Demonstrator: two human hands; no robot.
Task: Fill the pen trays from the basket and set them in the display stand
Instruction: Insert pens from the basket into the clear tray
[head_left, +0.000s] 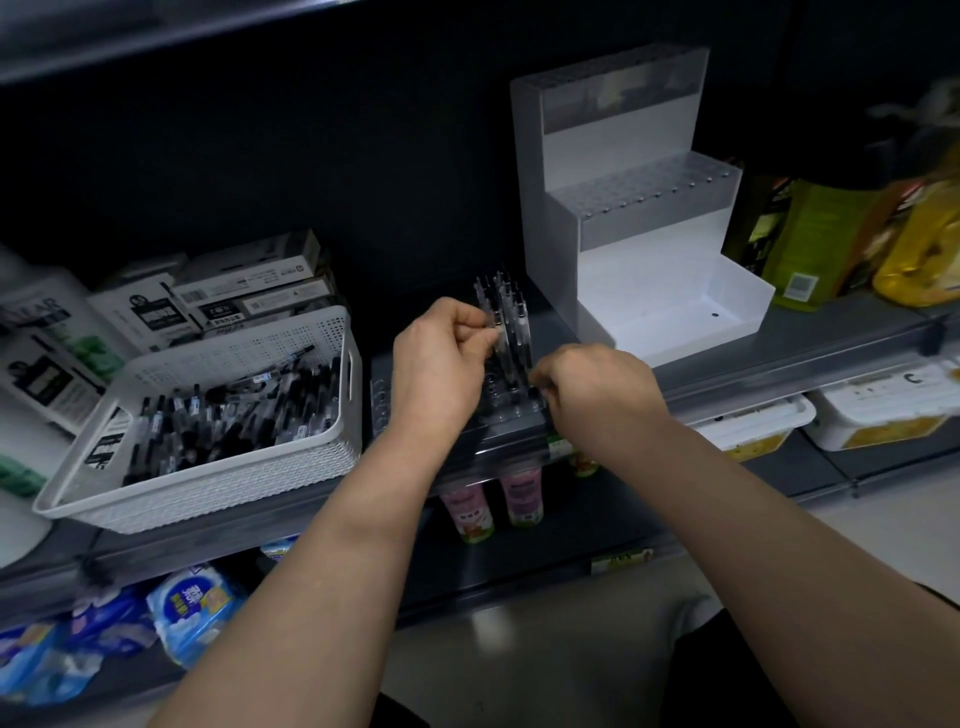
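Head view: the clear tray (498, 410) lies on the shelf (779, 358) at centre with a cluster of pens (511, 322) standing upright in its far right holes, and the left grip (441, 364) pinches one of them between thumb and fingertips near its upper part. The right grip (597, 389) sits at the tray's 3 o'clock edge with fingers curled, but whether it holds anything cannot be told. The white basket (234, 483), heaped with loose pens (223, 415), stands just beside the tray at 9 o'clock, and the stepped stand (550, 249) at its 1 o'clock carries two more trays (618, 83) on its upper steps.
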